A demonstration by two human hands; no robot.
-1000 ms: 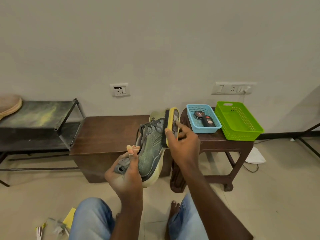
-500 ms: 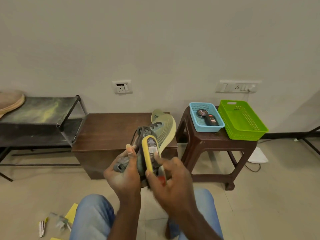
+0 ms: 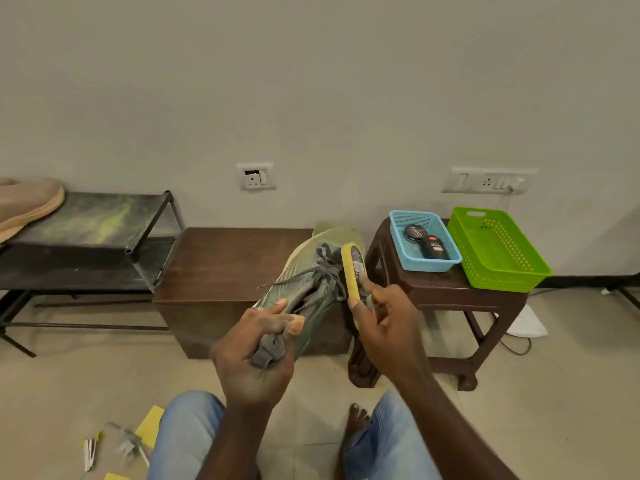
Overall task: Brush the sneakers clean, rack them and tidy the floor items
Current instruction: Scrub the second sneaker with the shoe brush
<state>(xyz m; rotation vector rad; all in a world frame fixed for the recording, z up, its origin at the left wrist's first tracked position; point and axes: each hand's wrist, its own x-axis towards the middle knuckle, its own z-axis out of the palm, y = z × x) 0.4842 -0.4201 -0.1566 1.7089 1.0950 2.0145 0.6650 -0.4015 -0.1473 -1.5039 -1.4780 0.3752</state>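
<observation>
My left hand (image 3: 254, 358) grips the heel end of a grey-green sneaker (image 3: 304, 285), held up in front of me with its toe pointing away and its laces loose. My right hand (image 3: 384, 323) holds a yellow-backed shoe brush (image 3: 352, 271) against the sneaker's lace area on its right side. A second sneaker (image 3: 341, 233) lies behind it on the brown bench (image 3: 221, 261), mostly hidden. The black shoe rack (image 3: 86, 237) stands at the left with a tan shoe (image 3: 27, 206) on its top shelf.
A brown plastic stool (image 3: 440, 292) at the right carries a blue basket (image 3: 424, 240) with two polish containers and a green basket (image 3: 497, 249). Yellow paper scraps and wrappers (image 3: 128, 441) lie on the floor by my left knee. My bare foot (image 3: 356, 419) rests between my knees.
The brush has travelled from near the sneaker's heel up to its laces. My left hand has tilted the shoe, turning its toe further away.
</observation>
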